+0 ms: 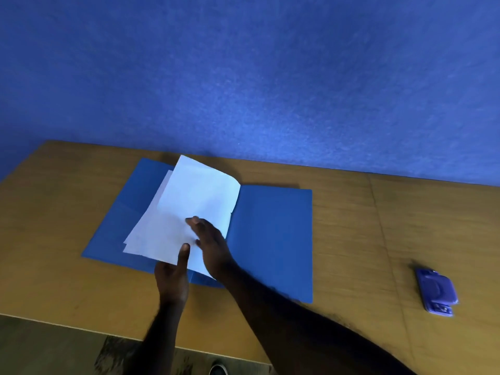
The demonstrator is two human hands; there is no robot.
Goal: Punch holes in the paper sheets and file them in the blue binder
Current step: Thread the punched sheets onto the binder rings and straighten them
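Note:
The blue binder (273,234) lies open flat on the wooden table, spine toward me. White paper sheets (194,201) rest over its left half, fanned and skewed, the top sheet lifting at its far edge. My left hand (173,277) pinches the sheets' near edge, thumb on top. My right hand (211,244) lies flat on the sheets near the spine, fingers spread, pressing down. The purple hole punch (437,292) sits apart on the table, far to the right.
The wooden table (365,239) meets a blue wall (243,77) behind the binder. A seam runs through the tabletop at right. The table's near edge is just below my forearms, with floor and a shoe (217,370) beneath.

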